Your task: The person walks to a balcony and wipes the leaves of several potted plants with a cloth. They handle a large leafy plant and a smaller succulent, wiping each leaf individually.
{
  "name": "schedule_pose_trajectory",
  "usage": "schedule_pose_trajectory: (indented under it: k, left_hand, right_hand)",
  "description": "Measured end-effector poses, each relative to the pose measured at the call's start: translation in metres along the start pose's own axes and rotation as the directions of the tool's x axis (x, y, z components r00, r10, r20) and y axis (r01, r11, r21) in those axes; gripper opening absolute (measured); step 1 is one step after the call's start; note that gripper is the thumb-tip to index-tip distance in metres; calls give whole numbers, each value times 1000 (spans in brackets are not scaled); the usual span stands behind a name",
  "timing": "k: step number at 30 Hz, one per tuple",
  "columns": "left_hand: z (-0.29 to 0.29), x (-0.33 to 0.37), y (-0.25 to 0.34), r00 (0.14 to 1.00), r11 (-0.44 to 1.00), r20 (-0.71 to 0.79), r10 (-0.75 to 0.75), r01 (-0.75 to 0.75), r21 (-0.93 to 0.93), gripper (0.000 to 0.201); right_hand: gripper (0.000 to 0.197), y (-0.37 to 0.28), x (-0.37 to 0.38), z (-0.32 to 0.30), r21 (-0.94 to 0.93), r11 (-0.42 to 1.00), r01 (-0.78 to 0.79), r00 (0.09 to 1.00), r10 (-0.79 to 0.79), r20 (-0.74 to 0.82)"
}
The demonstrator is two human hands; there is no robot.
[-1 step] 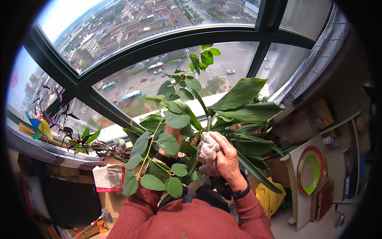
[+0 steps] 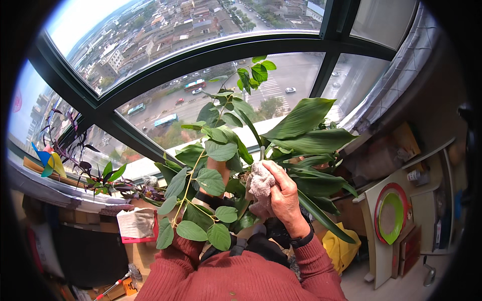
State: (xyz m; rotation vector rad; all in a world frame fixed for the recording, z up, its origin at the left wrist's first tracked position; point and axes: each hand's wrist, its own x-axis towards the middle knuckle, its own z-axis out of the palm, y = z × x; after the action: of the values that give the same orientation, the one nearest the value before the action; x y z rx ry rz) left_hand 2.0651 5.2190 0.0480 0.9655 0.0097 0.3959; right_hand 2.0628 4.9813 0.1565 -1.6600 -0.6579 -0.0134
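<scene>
My right hand (image 2: 286, 193) is closed on a crumpled, pale pinkish cloth (image 2: 261, 180). The cloth sits beside the base of the long leaf stalks of a potted plant. Broad, ribbed green leaves (image 2: 304, 123) spread from there to the far right. My left hand (image 2: 218, 168) reaches in among the foliage, and leaves cover its fingers. A climbing stem with rounded green leaves (image 2: 211, 181) hangs in front of my left forearm. Its upper end rises toward the window glass.
A dark-framed window (image 2: 221, 60) curves around the far side, above a street. On the left sill are a purple-leaved plant (image 2: 85, 165) and a colourful pinwheel (image 2: 47, 159). A red basket (image 2: 139, 239) stands at left. Right are a yellow cloth or bag (image 2: 341, 248) and a green plate (image 2: 391, 220).
My right hand and the cloth have shifted slightly away from me, up along the stalks. My left hand stays among the leaves.
</scene>
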Motion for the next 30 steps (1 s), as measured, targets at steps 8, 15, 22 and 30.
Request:
schedule_pose_trajectory:
  k: [8,15,22,30]
  left_hand:
    - [15,-22,20,993,862,110,-43,-19,507,46]
    - [-15,-35,33,989,443,89,117,-132,886,39]
    - [3,-30,60,911,-147,377,169,-354,923,48]
    - [26,-30,72,937,-66,332,105,-327,943,42]
  right_hand:
    - [57,32,68,84,-164,971,174,983,-162,82]
    - [54,80,31,104,-225,952,207,977,-187,106]
    - [54,89,-23,71,-162,983,-83,968,118,223]
    - [61,30,12,60,-314,934,168,980,-192,-46]
